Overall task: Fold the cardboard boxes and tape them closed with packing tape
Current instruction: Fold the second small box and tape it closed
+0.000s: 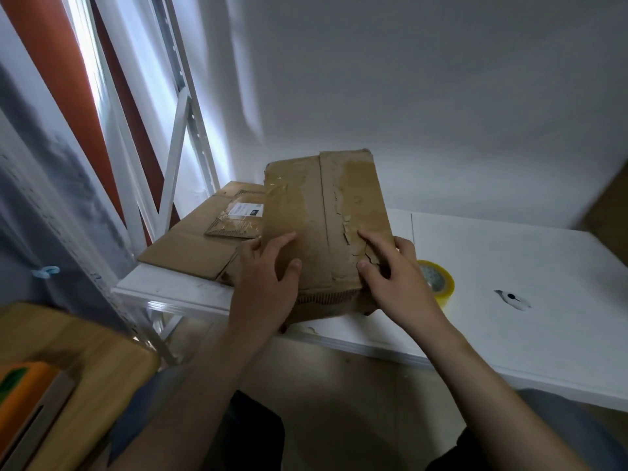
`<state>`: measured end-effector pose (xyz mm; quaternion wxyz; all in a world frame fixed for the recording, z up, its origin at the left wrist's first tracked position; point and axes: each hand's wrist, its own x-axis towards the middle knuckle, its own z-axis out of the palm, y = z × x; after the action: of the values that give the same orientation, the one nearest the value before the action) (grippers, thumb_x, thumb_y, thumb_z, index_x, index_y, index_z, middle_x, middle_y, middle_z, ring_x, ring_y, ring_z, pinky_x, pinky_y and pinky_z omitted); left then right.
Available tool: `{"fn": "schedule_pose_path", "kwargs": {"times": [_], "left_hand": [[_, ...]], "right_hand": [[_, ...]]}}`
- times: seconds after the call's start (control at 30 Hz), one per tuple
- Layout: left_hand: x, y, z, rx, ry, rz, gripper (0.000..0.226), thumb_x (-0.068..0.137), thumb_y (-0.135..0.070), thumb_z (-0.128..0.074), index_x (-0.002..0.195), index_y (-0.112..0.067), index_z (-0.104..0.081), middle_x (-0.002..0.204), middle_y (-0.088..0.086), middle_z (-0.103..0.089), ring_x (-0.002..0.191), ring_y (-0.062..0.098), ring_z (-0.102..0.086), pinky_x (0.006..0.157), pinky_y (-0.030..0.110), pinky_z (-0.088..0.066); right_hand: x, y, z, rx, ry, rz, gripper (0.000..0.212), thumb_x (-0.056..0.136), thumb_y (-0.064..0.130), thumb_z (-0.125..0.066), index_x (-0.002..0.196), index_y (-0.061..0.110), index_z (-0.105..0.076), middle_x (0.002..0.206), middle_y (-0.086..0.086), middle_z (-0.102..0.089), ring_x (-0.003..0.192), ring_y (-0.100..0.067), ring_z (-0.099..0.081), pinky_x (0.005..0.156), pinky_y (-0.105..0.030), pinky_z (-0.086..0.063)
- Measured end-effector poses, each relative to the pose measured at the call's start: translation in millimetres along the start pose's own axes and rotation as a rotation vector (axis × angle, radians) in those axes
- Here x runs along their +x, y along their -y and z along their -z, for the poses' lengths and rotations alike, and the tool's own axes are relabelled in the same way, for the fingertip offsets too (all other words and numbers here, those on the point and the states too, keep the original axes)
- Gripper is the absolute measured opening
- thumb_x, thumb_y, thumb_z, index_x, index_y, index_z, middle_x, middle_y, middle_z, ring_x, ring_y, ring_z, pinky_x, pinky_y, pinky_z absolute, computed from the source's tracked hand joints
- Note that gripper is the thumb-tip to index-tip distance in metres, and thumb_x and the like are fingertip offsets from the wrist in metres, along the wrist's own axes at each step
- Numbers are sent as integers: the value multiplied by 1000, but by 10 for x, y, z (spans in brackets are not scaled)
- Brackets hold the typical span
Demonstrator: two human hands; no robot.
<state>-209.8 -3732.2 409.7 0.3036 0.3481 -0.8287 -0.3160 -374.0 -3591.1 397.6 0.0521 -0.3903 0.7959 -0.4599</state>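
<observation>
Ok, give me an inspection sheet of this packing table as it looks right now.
Surface: white table, one small dark mark.
Job's things: worn cardboard box at near edge; tape roll to its right; flattened cardboard to its left.
Clutter: wooden board, lower left.
Grippers: left hand and right hand both grip the box.
Cables: nothing seen.
Surroundings: white rack, white wall.
</observation>
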Motion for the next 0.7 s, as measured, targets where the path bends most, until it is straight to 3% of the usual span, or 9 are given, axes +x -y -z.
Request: {"fn": "schedule_pose_path", "kwargs": {"times": [0.2, 0.27, 0.37, 0.57, 0.7], "left_hand": [[93, -198, 78, 222, 147, 116, 45, 100, -55, -50, 143, -47, -42, 142, 6, -25, 122, 35, -53, 100, 44, -48], [130, -199, 98, 233, 131, 141, 47, 100, -57, -49, 144, -43, -40, 143, 8, -23, 119, 38, -53, 97, 44, -48], [138, -76, 145, 148, 103, 238, 53, 96, -61, -52, 143, -42, -35, 141, 11, -23, 117, 39, -52, 92, 43, -46], [52, -120, 3, -34, 91, 248, 57, 94, -56, -59, 144, -49, -33, 143, 7, -20, 125, 36, -45, 103, 47, -46], [88, -255, -321, -198, 81, 256, 60, 96, -46, -64, 147, -47, -32, 144, 9, -20, 107, 20, -41, 92, 35, -39]], "right_hand": [[441, 107, 58, -71, 103, -44, 46, 86, 48, -54, 131, 60, -54, 136, 6, -46, 114, -21, -57, 98, -48, -53], [499, 144, 0, -56, 96, 0, 45, 87, 46, -56, 131, 57, -57, 133, 8, -48, 114, -18, -57, 96, -40, -52], [522, 246, -116, -136, 109, 115, 46, 91, 42, -59, 136, 50, -57, 139, 8, -48, 125, -15, -50, 96, -25, -38], [678, 242, 32, -154, 120, 123, 46, 89, 42, -58, 134, 50, -59, 146, 6, -44, 129, -23, -48, 108, -35, -41], [854, 164, 303, -178, 84, 148, 43, 90, 34, -59, 131, 47, -62, 145, 6, -40, 124, -25, -39, 103, -29, -31]]}}
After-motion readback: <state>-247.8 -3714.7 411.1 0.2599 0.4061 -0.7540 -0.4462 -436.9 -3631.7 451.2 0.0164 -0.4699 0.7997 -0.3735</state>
